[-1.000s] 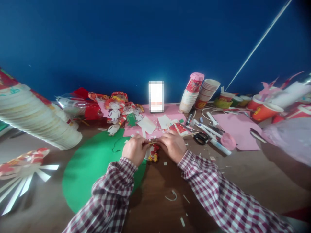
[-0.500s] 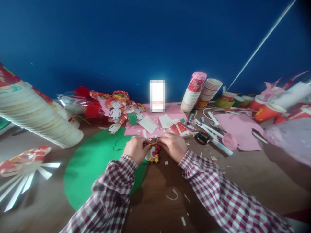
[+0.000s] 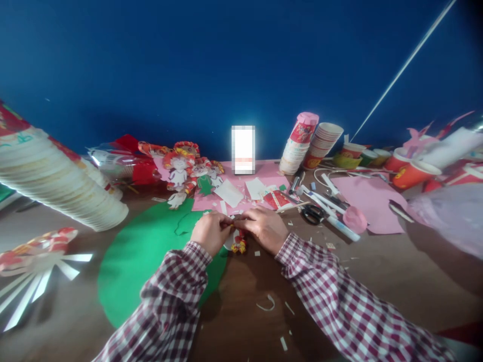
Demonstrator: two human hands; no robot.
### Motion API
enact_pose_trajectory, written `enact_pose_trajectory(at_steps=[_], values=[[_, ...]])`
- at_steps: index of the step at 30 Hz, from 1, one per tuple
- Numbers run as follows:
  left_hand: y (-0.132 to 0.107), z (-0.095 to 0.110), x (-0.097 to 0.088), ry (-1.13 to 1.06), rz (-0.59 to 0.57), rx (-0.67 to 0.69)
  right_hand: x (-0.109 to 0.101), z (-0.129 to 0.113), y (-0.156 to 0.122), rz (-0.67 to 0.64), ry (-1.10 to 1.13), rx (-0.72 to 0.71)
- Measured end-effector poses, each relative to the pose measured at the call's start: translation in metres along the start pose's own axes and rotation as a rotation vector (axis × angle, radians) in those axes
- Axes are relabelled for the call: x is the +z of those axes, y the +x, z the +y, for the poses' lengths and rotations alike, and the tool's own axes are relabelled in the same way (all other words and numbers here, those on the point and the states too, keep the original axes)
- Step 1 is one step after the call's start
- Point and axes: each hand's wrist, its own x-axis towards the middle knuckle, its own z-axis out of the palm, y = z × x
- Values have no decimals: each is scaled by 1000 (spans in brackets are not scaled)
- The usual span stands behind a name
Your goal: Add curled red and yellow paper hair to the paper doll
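Paper piece (image 3: 239, 247) pinched between two hands

Near the middle of the table (image 3: 234, 311), the left hand (image 3: 211, 234) and right hand (image 3: 266, 229) meet, fingertips apparently pinching its far edge. Fine fingertip shaping seems in hand; going on would call for a light, even grip. Small, red and yellow, it is partly hidden. Beyond lies a pink sheet (image 3: 269, 172) with white slips (image 3: 229, 194).

Fingers (image 3: 249, 215) partly hide a red and yellow piece (image 3: 239, 246), its exact shape unclear.

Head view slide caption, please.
Left hand and right hand meet at a red-and-yellow piece, near a green disc.
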Motion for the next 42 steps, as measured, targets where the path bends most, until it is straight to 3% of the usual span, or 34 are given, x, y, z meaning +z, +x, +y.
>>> enact_pose_trajectory(at_steps=[7,15,22,29,36,42], values=[[1,-2,-8,-10,-97,90,3,1,0,-29,-19,-7],[1,2,-6,94,-35,79,2,-1,0,-25,58,9],[2,1,-6,102,-59,78,7,-2,-1,-2,108,133],[2,3,-4,172,-42,121,4,0,0,-17,88,64],[0,2,-4,23,-48,-44,0,3,-1,-21,4,28],[-1,4,-6,-2,-70,-101,2,2,-1,-22,-2,15]])
